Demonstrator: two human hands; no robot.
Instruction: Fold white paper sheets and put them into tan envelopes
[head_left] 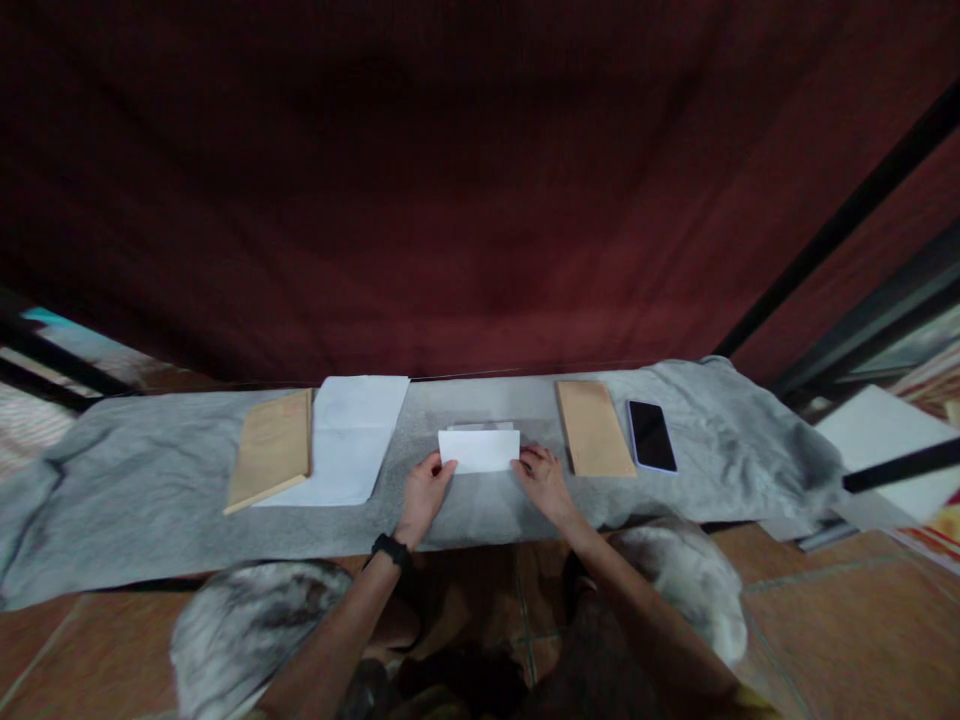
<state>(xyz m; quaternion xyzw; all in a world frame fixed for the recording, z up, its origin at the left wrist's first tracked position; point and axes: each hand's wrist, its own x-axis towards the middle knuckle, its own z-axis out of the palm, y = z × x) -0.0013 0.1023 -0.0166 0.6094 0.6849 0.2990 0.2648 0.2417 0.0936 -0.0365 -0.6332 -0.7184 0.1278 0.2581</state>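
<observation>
Near frame center, the left hand [425, 490] and right hand [543, 484] pinch opposite ends of a white paper strip [480, 452]; right of center, a phone [651, 436].

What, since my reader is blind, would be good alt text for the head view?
A person's left hand and right hand hold a white paper over a gray cloth. White sheets and what looks like a brown envelope lie at left; a similar brown envelope and a phone at right.

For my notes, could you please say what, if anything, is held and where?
White paper: left hand holds its lower left corner, right hand its lower right.
</observation>
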